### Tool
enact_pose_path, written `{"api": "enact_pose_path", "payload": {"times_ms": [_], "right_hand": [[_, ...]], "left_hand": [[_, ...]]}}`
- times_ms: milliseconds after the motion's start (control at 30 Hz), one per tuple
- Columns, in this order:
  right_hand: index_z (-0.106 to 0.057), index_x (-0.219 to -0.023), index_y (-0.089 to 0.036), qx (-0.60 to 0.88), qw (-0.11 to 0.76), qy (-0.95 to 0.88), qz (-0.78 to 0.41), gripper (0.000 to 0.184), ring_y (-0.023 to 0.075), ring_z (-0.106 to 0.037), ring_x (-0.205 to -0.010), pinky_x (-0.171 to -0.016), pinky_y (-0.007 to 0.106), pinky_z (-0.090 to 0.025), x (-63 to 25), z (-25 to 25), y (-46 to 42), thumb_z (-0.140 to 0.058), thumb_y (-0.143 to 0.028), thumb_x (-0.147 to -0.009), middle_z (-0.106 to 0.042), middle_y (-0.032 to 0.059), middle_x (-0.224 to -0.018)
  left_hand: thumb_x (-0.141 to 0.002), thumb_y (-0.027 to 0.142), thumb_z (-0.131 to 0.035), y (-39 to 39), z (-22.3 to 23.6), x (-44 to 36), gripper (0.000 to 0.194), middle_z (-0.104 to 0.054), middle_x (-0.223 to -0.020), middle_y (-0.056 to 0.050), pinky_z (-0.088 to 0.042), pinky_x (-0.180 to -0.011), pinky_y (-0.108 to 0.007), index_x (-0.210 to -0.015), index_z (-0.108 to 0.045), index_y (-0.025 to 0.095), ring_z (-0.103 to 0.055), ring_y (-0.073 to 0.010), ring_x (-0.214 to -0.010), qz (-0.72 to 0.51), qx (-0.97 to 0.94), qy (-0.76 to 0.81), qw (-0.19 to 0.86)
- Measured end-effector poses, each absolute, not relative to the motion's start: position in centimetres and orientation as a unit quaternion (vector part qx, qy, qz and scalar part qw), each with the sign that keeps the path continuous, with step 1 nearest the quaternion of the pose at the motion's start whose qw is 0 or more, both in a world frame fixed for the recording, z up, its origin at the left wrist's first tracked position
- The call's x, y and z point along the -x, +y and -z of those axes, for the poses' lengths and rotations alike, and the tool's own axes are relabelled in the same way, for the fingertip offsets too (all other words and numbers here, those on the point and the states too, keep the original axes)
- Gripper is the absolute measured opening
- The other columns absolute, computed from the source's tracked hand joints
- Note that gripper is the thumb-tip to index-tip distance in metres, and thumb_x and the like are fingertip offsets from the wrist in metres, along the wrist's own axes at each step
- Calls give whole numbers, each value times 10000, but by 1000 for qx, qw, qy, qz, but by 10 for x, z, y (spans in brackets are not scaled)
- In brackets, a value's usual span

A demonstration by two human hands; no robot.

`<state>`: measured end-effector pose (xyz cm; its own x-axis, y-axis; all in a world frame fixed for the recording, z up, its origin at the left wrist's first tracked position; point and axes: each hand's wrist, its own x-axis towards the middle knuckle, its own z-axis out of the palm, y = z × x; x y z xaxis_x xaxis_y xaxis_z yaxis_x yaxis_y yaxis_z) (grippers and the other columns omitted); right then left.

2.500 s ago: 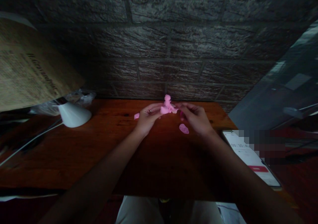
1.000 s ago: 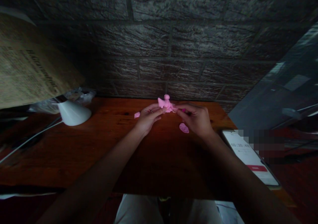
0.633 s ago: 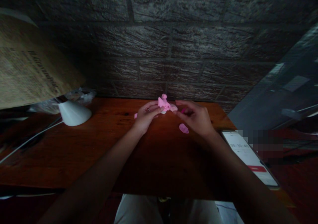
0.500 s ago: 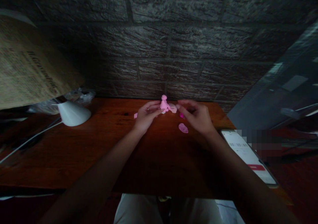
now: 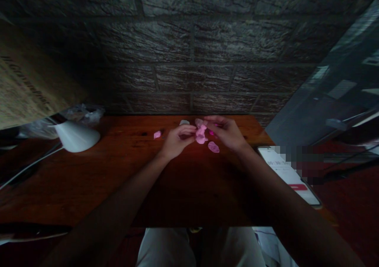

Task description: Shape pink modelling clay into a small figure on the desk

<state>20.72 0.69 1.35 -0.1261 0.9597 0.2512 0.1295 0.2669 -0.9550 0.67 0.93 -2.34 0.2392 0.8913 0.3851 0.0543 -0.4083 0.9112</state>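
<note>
Near the back of the table, my left hand (image 5: 177, 141) is closed on a small pink figure (image 5: 201, 136) that looks like modelling clay. My right hand (image 5: 227, 133) pinches a thin, pale pink flat piece (image 5: 199, 122) against the figure's upper part. A flat pink oval piece (image 5: 213, 147) lies on the wood just below my right hand. Bright magenta bits (image 5: 211, 133) show beside the right fingers, partly hidden. To the left of my left hand lies a small pink piece (image 5: 157, 134). A whitish object (image 5: 184, 122) sits behind the left fingers, too blurred to name.
The wooden table (image 5: 118, 172) meets a dark brick wall (image 5: 166, 42). At left stands a lamp with a white base (image 5: 77, 136) and a printed paper-like shade (image 5: 26, 77), with clear plastic (image 5: 85, 114) behind. A phone (image 5: 288, 176) showing a timer lies by the right edge.
The pink figure has gone from upright to tipped toward me, its details now blurred. The pale pink piece has moved from its side to its upper end. The camera view has shifted slightly.
</note>
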Motion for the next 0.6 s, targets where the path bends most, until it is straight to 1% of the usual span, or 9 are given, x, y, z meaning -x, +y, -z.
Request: {"api": "enact_pose_path", "payload": {"times_ms": [100, 267, 367, 433, 500, 600], "right_hand": [[-777, -989, -201, 431, 479, -637, -424, 323, 142, -654, -715, -596, 261, -511, -205, -11, 6, -766, -459, -795, -777, 59, -946], [-771, -1022, -200, 431, 472, -627, -446, 282, 123, -643, -669, -559, 250, -517, -202, -4, 8, -738, -407, -833, -774, 51, -949], [-768, -1015, -199, 423, 472, -632, -446, 250, 151, -682, -772, -612, 269, -552, -202, 1, 10, -743, -364, -829, -769, 69, -1032], [-767, -1006, -204, 414, 470, -639, -447, 228, 166, -694, -808, -659, 293, -573, -202, 4, 11, -743, -339, -824, -766, 71, -1044], [-764, -1005, -205, 408, 464, -644, -451, 216, 162, -691, -769, -668, 308, -581, -202, 6, 12, -735, -322, -825, -767, 63, -998], [-760, -999, -197, 418, 459, -643, -449, 208, 140, -666, -670, -622, 299, -574, -202, 8, 14, -730, -311, -829, -763, 45, -908]], "left_hand": [[-730, 190, -793, 11, 27, -5, 251, -786, -1031, -77, -583, -933, -398, -975, -736, 193, -741, -202, -946, -489, -688, 350, 406], [-780, 178, -753, 14, 31, 0, 203, -782, -1023, -73, -589, -897, -374, -981, -730, 180, -732, -181, -919, -471, -730, 344, 355], [-788, 169, -749, 16, 32, 4, 231, -776, -1048, -76, -590, -866, -355, -1016, -722, 182, -725, -173, -914, -458, -756, 337, 325], [-777, 176, -766, 18, 32, 7, 272, -773, -1065, -78, -592, -854, -349, -1044, -714, 184, -727, -172, -908, -443, -766, 333, 327], [-762, 193, -788, 19, 32, 11, 305, -773, -1068, -78, -595, -850, -352, -1056, -709, 188, -732, -175, -902, -428, -771, 332, 337], [-765, 201, -789, 21, 32, 13, 318, -775, -1067, -77, -597, -851, -358, -1071, -702, 192, -740, -182, -910, -413, -774, 331, 347]]}}
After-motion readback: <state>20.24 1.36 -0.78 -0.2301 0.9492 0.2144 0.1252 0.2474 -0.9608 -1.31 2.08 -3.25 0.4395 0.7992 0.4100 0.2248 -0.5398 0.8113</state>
